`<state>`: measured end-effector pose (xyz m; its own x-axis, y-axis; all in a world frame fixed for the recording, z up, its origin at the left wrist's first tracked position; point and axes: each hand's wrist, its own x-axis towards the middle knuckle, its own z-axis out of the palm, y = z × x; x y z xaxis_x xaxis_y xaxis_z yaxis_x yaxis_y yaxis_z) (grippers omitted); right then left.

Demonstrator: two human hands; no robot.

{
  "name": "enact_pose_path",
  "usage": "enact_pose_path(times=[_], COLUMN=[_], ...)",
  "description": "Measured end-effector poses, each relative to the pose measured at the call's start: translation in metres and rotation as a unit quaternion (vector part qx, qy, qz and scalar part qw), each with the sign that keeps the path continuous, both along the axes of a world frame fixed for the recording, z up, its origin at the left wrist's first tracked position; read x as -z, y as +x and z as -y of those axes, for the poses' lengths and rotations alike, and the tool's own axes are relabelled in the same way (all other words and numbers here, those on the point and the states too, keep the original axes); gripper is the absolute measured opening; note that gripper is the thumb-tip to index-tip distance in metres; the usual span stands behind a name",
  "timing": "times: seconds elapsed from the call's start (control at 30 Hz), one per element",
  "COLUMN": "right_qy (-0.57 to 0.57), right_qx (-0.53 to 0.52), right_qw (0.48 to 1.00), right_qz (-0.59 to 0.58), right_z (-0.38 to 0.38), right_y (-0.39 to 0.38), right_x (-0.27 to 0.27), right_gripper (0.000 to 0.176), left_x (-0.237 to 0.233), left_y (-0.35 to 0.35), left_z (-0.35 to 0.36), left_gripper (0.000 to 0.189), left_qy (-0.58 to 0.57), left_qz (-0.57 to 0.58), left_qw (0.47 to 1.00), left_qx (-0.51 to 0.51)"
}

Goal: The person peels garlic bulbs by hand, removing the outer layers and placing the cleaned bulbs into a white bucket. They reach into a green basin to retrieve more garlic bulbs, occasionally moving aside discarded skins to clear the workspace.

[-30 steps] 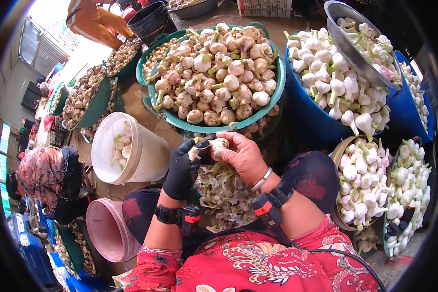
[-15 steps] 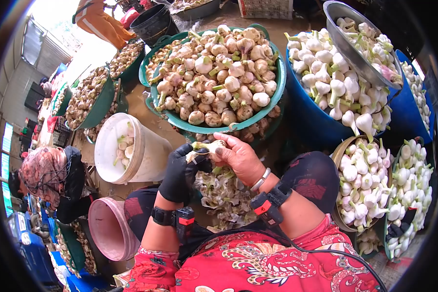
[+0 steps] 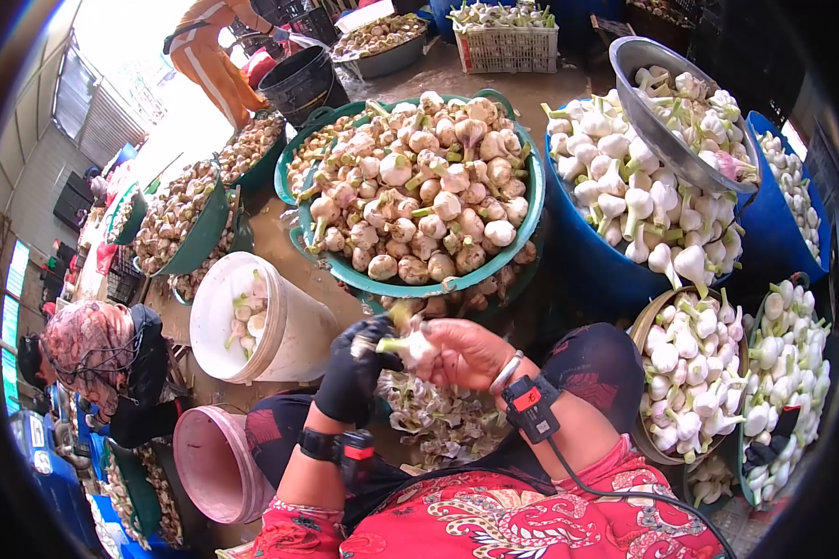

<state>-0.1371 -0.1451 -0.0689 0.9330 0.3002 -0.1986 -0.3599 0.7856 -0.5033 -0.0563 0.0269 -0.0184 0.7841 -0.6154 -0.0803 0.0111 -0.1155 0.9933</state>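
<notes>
My left hand (image 3: pixel 356 371), in a black fingerless glove, is closed by the stem side of a garlic bulb (image 3: pixel 416 348). The bare fingers of my right hand (image 3: pixel 471 354) are wrapped round the bulb, whose pale stem points left. A blurred yellowish scrap shows just above the bulb. Below both hands lies a heap of papery garlic peelings (image 3: pixel 438 419). Beyond them stands a wide green basin (image 3: pixel 419 287) piled with brownish, unpeeled garlic.
A white bucket (image 3: pixel 294 321) holding a few bulbs and a pink bucket (image 3: pixel 191 466) stand left. Cleaned garlic fills a blue tub (image 3: pixel 587 247) and a round basket (image 3: pixel 639 373) on the right. A person in a patterned head covering (image 3: pixel 89 345) is at left; another in orange trousers (image 3: pixel 210 70) stands behind.
The camera view has tilted up, so the containers sit lower in it. The bulb has been turned and looks whiter, and my right hand has closed further round it.
</notes>
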Motion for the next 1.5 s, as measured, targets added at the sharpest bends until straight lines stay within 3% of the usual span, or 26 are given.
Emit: enact_pose_path(times=[0.03,0.07,0.13,0.17,0.27,0.4,0.5,0.53,0.57,0.6,0.63,0.67,0.7,0.73,0.77,0.8,0.87,0.9,0.93,1.0,1.03,1.17,1.2,1.27,1.4,1.5], right_qy=[0.013,0.013,0.021,0.018,-0.037,-0.044,-0.263,-0.262,-0.479,-0.646,-0.63,-0.662,-0.688,-0.707,-0.692,-0.673,-0.495,-0.495,-0.494,-0.43,-0.364,-0.255,-0.255,-0.358,-0.323,-0.437], right_qx=[0.035,0.051,0.08,0.084,0.069,0.088,0.243,0.241,0.3,0.333,0.252,0.085,0.012,-0.06,-0.021,0.017,0.131,0.182,0.233,0.251,0.27,0.261,0.26,0.315,0.302,0.379], right_qw=[0.999,0.999,0.996,0.996,0.997,0.995,0.933,0.934,0.797,0.58,0.629,0.666,0.675,0.677,0.695,0.712,0.846,0.842,0.834,0.863,0.887,0.929,0.929,0.866,0.888,0.8], right_qz=[-0.006,0.002,0.022,0.02,0.029,-0.013,0.036,0.036,0.212,0.367,0.379,0.333,0.265,0.194,0.196,0.198,0.148,0.114,0.079,0.081,0.086,0.066,0.064,0.148,0.125,0.159], right_z=[0.003,0.008,0.008,0.005,0.003,0.003,-0.006,-0.006,-0.006,-0.008,-0.02,-0.027,-0.03,-0.03,-0.027,-0.023,-0.02,-0.019,-0.018,-0.024,-0.026,-0.023,-0.022,-0.02,-0.018,-0.02], right_y=[0.001,0.002,0.003,0.003,0.005,0.005,0.014,0.011,0.005,0.003,0.0,-0.006,-0.007,-0.008,-0.007,-0.004,0.009,0.01,0.01,0.009,0.009,0.009,0.01,0.013,0.008,0.006], right_x=[0.0,-0.002,-0.005,-0.007,-0.006,-0.007,-0.003,-0.008,-0.021,-0.028,-0.013,0.008,0.019,0.027,0.023,0.018,0.012,0.008,0.004,-0.007,-0.009,-0.009,-0.007,-0.004,-0.015,-0.021], right_gripper=[0.028,0.028,0.03,0.031,0.03,0.02,0.01,0.01,0.008,0.007,0.006,0.01,0.012,0.017,0.024,0.031,0.034,0.033,0.032,0.031,0.032,0.031,0.031,0.03,0.03,0.027], left_x=[-0.007,0.002,0.029,0.021,-0.007,-0.011,-0.003,0.002,0.004,0.006,0.007,0.006,0.008,0.013,0.016,0.018,0.023,0.028,0.033,0.039,0.042,0.013,0.009,0.003,0.004,0.005], left_y=[-0.003,-0.001,0.003,-0.005,-0.016,-0.013,-0.003,0.005,0.015,0.021,0.025,0.026,0.025,0.024,0.024,0.024,0.02,0.017,0.017,0.015,0.01,0.0,0.0,0.0,0.001,-0.003], left_z=[-0.001,-0.006,-0.024,-0.018,0.004,0.006,0.007,0.006,0.002,-0.002,-0.004,-0.005,-0.006,-0.005,-0.004,-0.004,-0.009,-0.01,-0.01,-0.006,-0.001,0.007,0.009,0.01,0.007,0.011], left_gripper=[0.014,0.014,0.033,0.036,0.036,0.027,0.022,0.021,0.016,0.027,0.029,0.03,0.03,0.03,0.029,0.029,0.029,0.028,0.028,0.029,0.028,0.027,0.026,0.026,0.025,0.023], left_qy=[0.015,0.018,-0.033,-0.072,-0.087,-0.025,-0.021,-0.025,-0.07,-0.011,-0.007,-0.002,-0.001,-0.064,-0.128,-0.127,-0.022,-0.149,-0.149,-0.046,-0.091,-0.148,-0.129,-0.11,-0.065,-0.064], left_qz=[-0.074,-0.077,0.115,-0.024,-0.123,-0.106,-0.06,-0.032,-0.053,0.127,0.179,0.229,0.229,0.151,0.072,0.072,0.256,-0.046,-0.049,0.175,0.013,-0.131,-0.1,-0.068,0.007,0.028], left_qw=[0.997,0.997,0.989,0.995,0.989,0.994,0.998,0.999,0.996,0.991,0.983,0.973,0.973,0.986,0.987,0.987,0.966,0.986,0.986,0.983,0.994,0.976,0.98,0.983,0.994,0.994], left_qx=[-0.023,-0.022,0.092,0.062,0.004,-0.002,-0.007,-0.012,-0.031,-0.034,-0.03,-0.025,-0.026,-0.044,-0.06,-0.062,-0.021,-0.052,-0.053,0.007,-0.051,-0.094,-0.11,-0.126,-0.089,-0.078])
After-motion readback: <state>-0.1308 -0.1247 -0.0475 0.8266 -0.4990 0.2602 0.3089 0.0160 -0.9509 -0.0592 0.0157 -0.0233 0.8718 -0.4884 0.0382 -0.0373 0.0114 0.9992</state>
